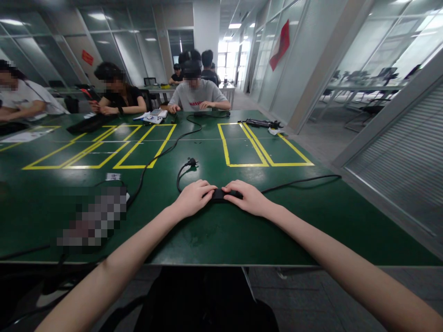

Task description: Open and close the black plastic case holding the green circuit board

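Note:
A black power adapter [218,195] lies on the green table between my two hands. My left hand [194,197] closes on its left end, thumb and fingers around it. On its right end my right hand [248,197] has a similar grip. From the left side a short cord curls away to a plug [191,162] with bare prongs, lying just beyond my left hand. A thin black cable [301,182] runs from the right end across the table. My fingers cover both ends of the adapter.
Yellow tape [247,165] marks rectangles on the green table [221,240]. At left sits a blurred-out object [97,216] with a long black cable [143,177]. A folded black stand [261,123] lies at far right. A co-worker [197,92] sits opposite; others sit further left.

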Demonstrator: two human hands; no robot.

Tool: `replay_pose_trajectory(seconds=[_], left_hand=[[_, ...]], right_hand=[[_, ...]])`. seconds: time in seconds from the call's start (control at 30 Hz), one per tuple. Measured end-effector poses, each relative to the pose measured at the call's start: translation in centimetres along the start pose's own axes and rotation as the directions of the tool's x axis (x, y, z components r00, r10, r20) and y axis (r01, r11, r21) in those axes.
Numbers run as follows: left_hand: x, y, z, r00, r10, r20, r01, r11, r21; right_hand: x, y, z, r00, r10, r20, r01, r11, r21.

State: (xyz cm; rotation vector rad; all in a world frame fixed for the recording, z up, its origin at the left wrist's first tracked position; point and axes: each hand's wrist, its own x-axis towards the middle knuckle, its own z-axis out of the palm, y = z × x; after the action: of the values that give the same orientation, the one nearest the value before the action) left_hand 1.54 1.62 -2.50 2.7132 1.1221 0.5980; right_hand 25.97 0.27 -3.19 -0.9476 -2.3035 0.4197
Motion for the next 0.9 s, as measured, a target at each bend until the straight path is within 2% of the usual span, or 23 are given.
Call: replay_pose_trajectory(seconds=[0.23, 0.47, 0.6, 0.77, 0.9], left_hand=[[-0.8, 0.3, 0.0, 0.983, 0.169, 0.067, -0.179, 0.966, 0.185], [-1.0, 0.5, -0.4, 0.969, 0.238, 0.066, -0.246, 0.957, 0.154], [-1.0, 1.1, -0.9, 0.969, 0.239, 0.067, -0.247, 0.958, 0.143], [-0.8, 0.8, -0.9, 0.963, 0.259, 0.073, -0.268, 0.946, 0.184], [-0.8, 0.8, -0.7, 0.961, 0.274, 0.047, -0.277, 0.933, 0.231]], right_hand=[[-0.3, -0.2, 0.2, 0.989, -0.139, 0.056, 0.146, 0.973, -0.177], [0.3, -1.2, -0.5, 0.983, -0.138, 0.121, 0.165, 0.955, -0.246], [0.1, -1.4, -0.6, 0.969, -0.180, 0.169, 0.227, 0.917, -0.328], [-0.3, -1.5, -0.3, 0.969, -0.199, 0.145, 0.242, 0.873, -0.422], [-0.4, -1.2, -0.5, 0.961, -0.259, 0.098, 0.276, 0.869, -0.410]])
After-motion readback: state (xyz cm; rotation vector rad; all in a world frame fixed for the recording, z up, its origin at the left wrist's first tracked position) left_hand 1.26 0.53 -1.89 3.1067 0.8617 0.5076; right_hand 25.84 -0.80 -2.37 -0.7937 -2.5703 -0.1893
